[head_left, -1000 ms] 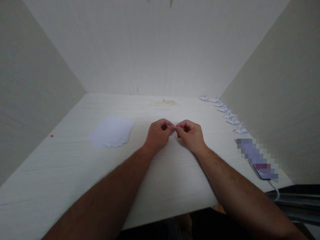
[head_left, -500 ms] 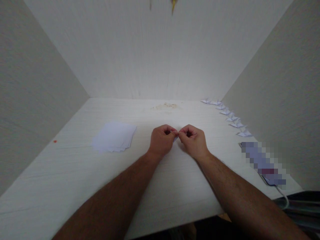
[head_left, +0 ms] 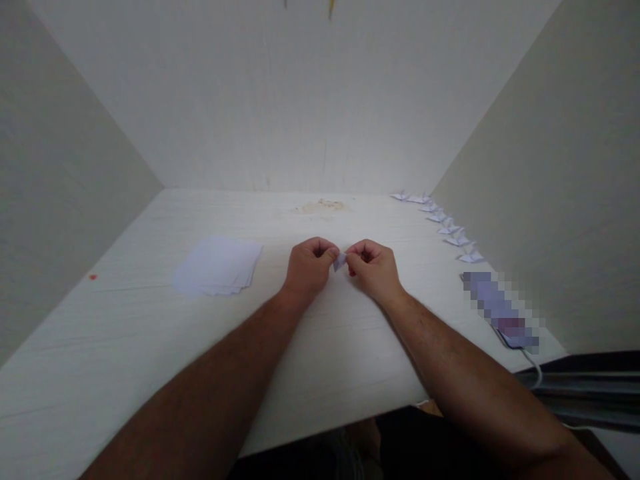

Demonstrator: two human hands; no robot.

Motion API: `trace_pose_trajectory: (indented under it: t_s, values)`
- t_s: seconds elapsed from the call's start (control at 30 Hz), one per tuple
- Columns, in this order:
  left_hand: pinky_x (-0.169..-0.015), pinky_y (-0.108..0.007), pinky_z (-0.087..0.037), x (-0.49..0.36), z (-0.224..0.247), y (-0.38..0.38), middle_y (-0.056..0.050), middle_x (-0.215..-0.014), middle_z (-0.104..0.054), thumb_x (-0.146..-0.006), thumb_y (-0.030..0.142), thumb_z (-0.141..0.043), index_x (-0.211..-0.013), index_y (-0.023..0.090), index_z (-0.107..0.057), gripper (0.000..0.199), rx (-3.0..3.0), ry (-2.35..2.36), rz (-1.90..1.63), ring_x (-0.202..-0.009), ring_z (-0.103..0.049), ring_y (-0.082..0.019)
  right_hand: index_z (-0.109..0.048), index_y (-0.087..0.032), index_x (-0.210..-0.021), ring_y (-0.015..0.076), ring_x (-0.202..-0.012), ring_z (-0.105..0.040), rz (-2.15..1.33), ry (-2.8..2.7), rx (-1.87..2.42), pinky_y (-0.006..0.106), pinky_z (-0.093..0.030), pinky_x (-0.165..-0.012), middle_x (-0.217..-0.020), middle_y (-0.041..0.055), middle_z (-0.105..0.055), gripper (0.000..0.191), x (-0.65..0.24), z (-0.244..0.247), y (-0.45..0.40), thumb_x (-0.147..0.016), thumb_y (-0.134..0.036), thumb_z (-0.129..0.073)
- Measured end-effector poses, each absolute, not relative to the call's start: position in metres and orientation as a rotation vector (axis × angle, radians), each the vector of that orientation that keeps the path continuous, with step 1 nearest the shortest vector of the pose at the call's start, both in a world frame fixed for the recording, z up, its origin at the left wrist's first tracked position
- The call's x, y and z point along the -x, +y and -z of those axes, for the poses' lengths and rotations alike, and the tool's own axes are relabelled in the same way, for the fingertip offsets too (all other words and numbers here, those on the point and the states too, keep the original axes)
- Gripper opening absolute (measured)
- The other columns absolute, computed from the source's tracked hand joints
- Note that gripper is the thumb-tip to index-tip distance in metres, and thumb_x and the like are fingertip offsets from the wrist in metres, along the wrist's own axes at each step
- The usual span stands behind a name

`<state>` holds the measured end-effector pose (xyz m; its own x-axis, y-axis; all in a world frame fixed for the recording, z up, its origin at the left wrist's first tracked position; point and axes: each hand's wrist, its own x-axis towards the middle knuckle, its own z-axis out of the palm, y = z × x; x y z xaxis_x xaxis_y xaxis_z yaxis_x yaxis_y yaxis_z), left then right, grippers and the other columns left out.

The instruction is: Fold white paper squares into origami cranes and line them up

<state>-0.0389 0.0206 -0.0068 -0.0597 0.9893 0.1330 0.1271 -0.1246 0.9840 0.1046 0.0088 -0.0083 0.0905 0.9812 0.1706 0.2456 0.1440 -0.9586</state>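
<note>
Between my hands, a little above the middle of the white table, is a small piece of folded white paper. My left hand pinches its left side between thumb and forefinger. On the other side, my right hand is closed, its thumb and fingertip pinching the paper's right edge. Fingers cover part of the paper, so its full shape is hidden. Left of my hands lies a loose stack of white paper sheets.
Several folded paper cranes stand in a row along the right wall. Nearer me lies a pixelated phone-like device with a white cable. A brownish stain marks the table's back, and a red spot its left edge.
My hands have drawn slightly apart, and more of the folded paper now shows between the fingertips. The whole view has shifted a little.
</note>
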Motion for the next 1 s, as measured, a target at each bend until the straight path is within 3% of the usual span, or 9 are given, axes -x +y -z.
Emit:
trace_pose_trajectory:
  t_s: [0.53,0.77,1.0]
  values:
    - [-0.053,-0.025,-0.037,0.0382,0.0013,0.0206,0.002,-0.055,-0.06,-0.068,0.02,-0.064,-0.06,0.02,-0.065,0.008,-1.608,1.366,-1.233,-0.054,-0.049,-0.012,-0.057,-0.02,-0.061,0.0091,-0.055,-0.044,-0.685,-1.62,1.323,0.024,-0.032,-0.052,-0.055,-0.0044,-0.054,0.021,-0.1062,0.0037,0.0066,-0.079,-0.028,-0.064]
    - [-0.058,-0.025,-0.044,0.0347,0.0041,0.0201,0.001,-0.063,-0.066,-0.073,0.023,-0.066,-0.069,0.019,-0.068,0.006,-1.554,1.349,-1.278,-0.06,-0.056,-0.013,-0.057,-0.02,-0.06,0.0095,-0.055,-0.044,-0.667,-1.567,1.365,0.025,-0.032,-0.053,-0.055,-0.0043,-0.054,0.022,-0.1054,0.0013,0.0097,-0.079,-0.027,-0.065]
    - [-0.052,-0.025,-0.039,0.0368,-0.0004,0.0162,0.003,-0.053,-0.057,-0.074,0.022,-0.068,-0.062,0.019,-0.066,0.012,-1.512,1.329,-1.27,-0.052,-0.048,-0.011,-0.061,-0.02,-0.065,0.0099,-0.057,-0.048,-0.657,-1.612,1.314,0.025,-0.035,-0.054,-0.058,-0.0032,-0.058,0.023,-0.1086,0.0027,0.0111,-0.083,-0.033,-0.068]
